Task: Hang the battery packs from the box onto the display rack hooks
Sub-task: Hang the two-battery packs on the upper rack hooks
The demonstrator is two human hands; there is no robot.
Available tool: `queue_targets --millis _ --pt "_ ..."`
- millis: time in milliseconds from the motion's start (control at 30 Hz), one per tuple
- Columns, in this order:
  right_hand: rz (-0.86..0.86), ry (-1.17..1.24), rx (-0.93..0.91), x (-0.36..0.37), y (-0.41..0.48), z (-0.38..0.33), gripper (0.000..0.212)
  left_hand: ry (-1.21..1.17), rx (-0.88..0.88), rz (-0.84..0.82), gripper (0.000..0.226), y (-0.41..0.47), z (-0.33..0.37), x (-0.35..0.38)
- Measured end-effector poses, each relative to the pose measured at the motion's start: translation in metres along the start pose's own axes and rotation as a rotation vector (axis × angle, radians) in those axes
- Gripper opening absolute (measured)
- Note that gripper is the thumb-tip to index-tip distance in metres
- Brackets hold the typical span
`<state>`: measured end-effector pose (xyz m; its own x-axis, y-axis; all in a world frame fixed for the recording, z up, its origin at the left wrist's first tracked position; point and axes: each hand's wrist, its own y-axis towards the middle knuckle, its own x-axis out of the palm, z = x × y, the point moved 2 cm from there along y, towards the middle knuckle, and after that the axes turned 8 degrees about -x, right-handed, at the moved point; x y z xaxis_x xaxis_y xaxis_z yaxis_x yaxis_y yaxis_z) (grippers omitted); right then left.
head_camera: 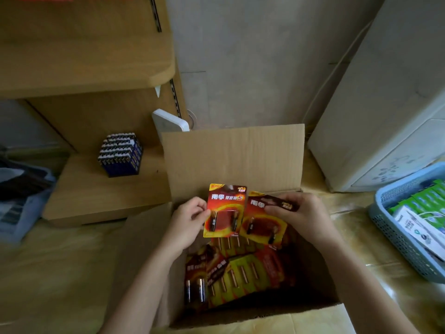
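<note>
An open cardboard box (231, 160) stands on the floor in front of me with several red and yellow battery packs (243, 276) lying inside. My left hand (190, 219) pinches the left edge of one red battery pack (225, 210), held upright above the box. My right hand (301, 213) grips the top of a second red battery pack (262, 227), tilted just to the right of the first. No display rack hooks are visible.
A wooden shelf unit (84, 68) stands at the left, with a dark blue block of small items (120, 154) on its lower board. A blue basket (395, 235) of green and white packages sits at the right. A white cabinet (385, 104) stands behind it.
</note>
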<state>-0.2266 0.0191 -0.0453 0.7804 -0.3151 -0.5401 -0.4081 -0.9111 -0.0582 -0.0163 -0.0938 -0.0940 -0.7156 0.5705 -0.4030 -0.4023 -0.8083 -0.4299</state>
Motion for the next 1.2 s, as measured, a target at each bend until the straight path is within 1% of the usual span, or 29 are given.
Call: queue_targets --millis 100,167,267,367,433,567,667,733,867,967,1067,1133,1200 --pt "0.003 0.126 0.028 -0.020 0.002 -0.052 0.012 -0.054 -0.010 0.016 0.008 -0.034 0.041 -0.037" --pt "0.005 0.212 0.059 -0.037 -0.002 -0.099 0.012 -0.105 -0.039 0.065 0.006 -0.063 0.073 -0.067" --pt "-0.007 0.280 0.076 -0.067 -0.012 -0.182 0.009 -0.171 -0.064 0.170 0.009 -0.111 0.130 -0.112" --pt "-0.036 0.324 0.068 -0.102 -0.018 -0.267 0.011 -0.278 -0.066 0.253 0.006 -0.158 0.195 -0.159" --pt "-0.050 0.344 0.066 -0.125 -0.018 -0.318 0.012 -0.341 -0.076 0.302 0.011 -0.186 0.235 -0.192" --pt "-0.148 0.336 0.053 -0.159 -0.015 -0.413 0.028 -0.400 -0.095 0.371 0.012 -0.239 0.304 -0.256" --pt "-0.192 0.327 0.003 -0.173 -0.012 -0.480 0.029 -0.420 -0.082 0.408 0.010 -0.276 0.343 -0.303" --pt "-0.188 0.342 -0.031 -0.175 -0.009 -0.521 0.028 -0.434 -0.059 0.434 0.008 -0.295 0.360 -0.333" --pt "-0.170 0.422 -0.075 -0.162 -0.004 -0.587 0.023 -0.461 -0.052 0.515 0.010 -0.321 0.375 -0.386" --pt "-0.143 0.462 -0.106 -0.141 0.002 -0.625 0.033 -0.446 -0.010 0.579 0.015 -0.329 0.384 -0.426" --pt "-0.098 0.497 -0.123 -0.119 0.011 -0.660 0.035 -0.447 0.034 0.620 0.015 -0.328 0.394 -0.468" --pt "-0.066 0.517 -0.132 -0.104 0.019 -0.681 0.031 -0.472 0.055 0.629 0.016 -0.323 0.395 -0.498" --pt "-0.021 0.515 -0.134 -0.091 0.031 -0.699 0.020 -0.472 0.069 0.605 0.018 -0.311 0.396 -0.527"
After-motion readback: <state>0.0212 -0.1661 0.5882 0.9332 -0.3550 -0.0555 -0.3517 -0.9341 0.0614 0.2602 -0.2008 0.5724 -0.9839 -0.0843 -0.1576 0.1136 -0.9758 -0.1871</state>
